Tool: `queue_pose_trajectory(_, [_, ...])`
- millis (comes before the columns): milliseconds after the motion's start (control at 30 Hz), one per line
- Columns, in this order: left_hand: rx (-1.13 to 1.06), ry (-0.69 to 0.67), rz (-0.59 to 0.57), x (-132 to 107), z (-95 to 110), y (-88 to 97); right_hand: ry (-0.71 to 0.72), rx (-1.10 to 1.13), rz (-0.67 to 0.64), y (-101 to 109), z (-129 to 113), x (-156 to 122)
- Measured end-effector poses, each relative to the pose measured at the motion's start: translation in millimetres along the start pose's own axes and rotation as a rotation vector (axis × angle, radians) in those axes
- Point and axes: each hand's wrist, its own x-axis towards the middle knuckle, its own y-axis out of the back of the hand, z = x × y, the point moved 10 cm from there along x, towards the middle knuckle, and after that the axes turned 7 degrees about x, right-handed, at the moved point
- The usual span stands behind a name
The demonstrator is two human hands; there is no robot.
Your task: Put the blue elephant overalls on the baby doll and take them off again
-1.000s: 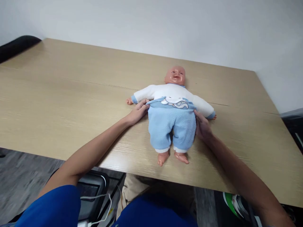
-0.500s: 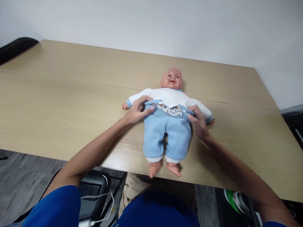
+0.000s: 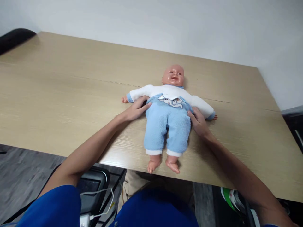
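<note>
Head view: a bald, pinkish plastic doll [image 3: 170, 90] lies face-up on a pale wood-grain table [image 3: 82, 104], feet near the front edge.
The left hand [image 3: 138, 108] and right hand [image 3: 200, 123] grasp opposite sides of its light-blue fleece trousers [image 3: 168, 118], thumbs in front. A curved black chair back [image 3: 16, 39] stands at the far left; below the front edge sit a white cabled plug [image 3: 84, 221] and a green-and-white round object [image 3: 228, 198].
</note>
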Motion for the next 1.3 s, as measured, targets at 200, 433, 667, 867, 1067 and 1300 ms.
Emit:
queue_pose_trajectory(200, [-0.415,0.144,0.099,-3.9,-12.6,-26.6,-0.276,0.458,0.062,-24.0,27.8,-6.1])
queue_pose_trajectory(433, [-0.535,0.12,0.203,4.4,-11.1,-35.9,-0.259,0.44,0.045,-26.7,20.5,8.9])
queue_pose_trajectory(667, [-0.265,0.074,0.16,14.4,-8.0,-13.5,-0.196,0.421,0.05,-23.2,22.2,13.1])
queue_pose_trajectory(867, [-0.25,-0.001,0.071,13.5,1.2,-3.7,-0.12,0.39,0.057,-18.2,17.5,11.0])
queue_pose_trajectory(1067, [-0.294,-0.103,0.073,12.5,3.6,3.9,-0.107,0.462,0.022,-21.4,12.7,9.6])
queue_pose_trajectory(1300, [-0.282,-0.134,0.209,10.2,4.4,7.7,-0.137,0.441,0.125,-11.5,12.5,9.2])
